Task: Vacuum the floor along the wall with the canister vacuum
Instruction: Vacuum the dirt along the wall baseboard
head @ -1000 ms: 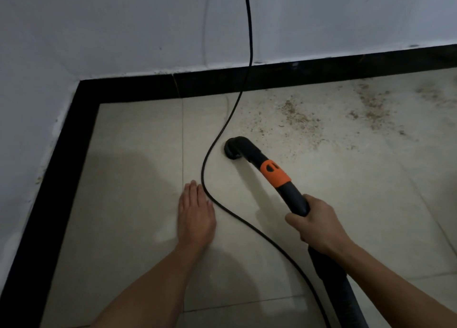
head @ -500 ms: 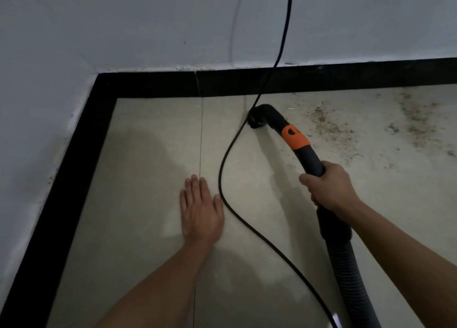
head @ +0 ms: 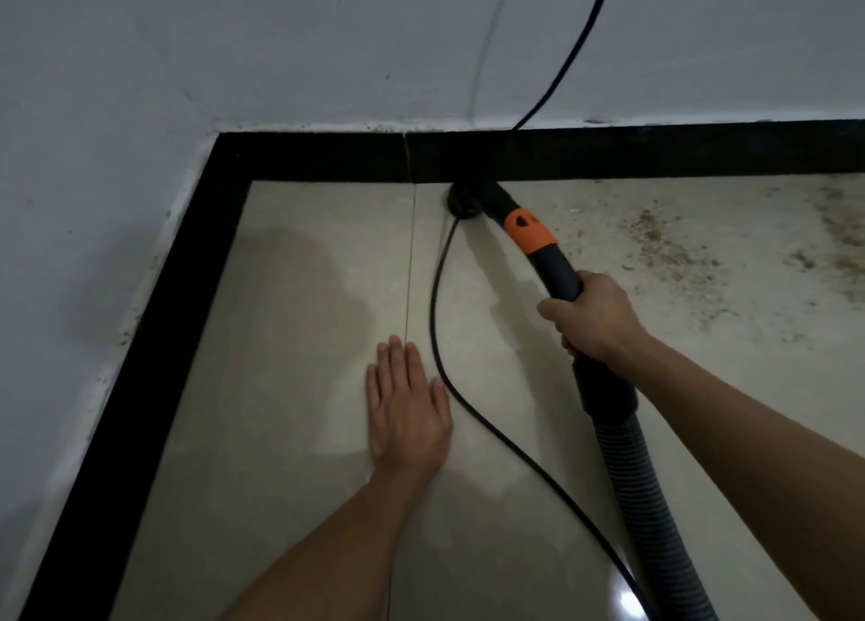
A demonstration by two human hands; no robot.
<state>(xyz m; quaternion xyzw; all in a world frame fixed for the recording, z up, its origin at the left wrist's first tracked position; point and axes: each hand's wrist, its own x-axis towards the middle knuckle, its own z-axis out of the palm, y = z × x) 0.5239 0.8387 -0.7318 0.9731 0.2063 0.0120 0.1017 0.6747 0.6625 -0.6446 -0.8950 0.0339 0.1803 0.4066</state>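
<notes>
My right hand [head: 594, 316] grips the black vacuum handle [head: 554, 264], which has an orange collar [head: 529, 232]. The round black nozzle [head: 463, 201] sits on the floor tile, touching the black baseboard [head: 655, 157] of the far wall. A grey ribbed hose [head: 641, 494] runs from the handle back to the lower right. My left hand [head: 405, 405] lies flat on the tile with straight fingers, left of the black power cord [head: 437, 330]. Brown dirt [head: 669, 246] is scattered on the tile to the right of the nozzle.
White walls meet in a corner at the upper left, edged by the black baseboard [head: 140, 339] along the left side. The cord climbs the far wall [head: 575, 44] and curves across the floor between my hands.
The nozzle has moved forward from mid-tile up against the far baseboard. My right hand has followed it. My left hand has stayed flat on the floor.
</notes>
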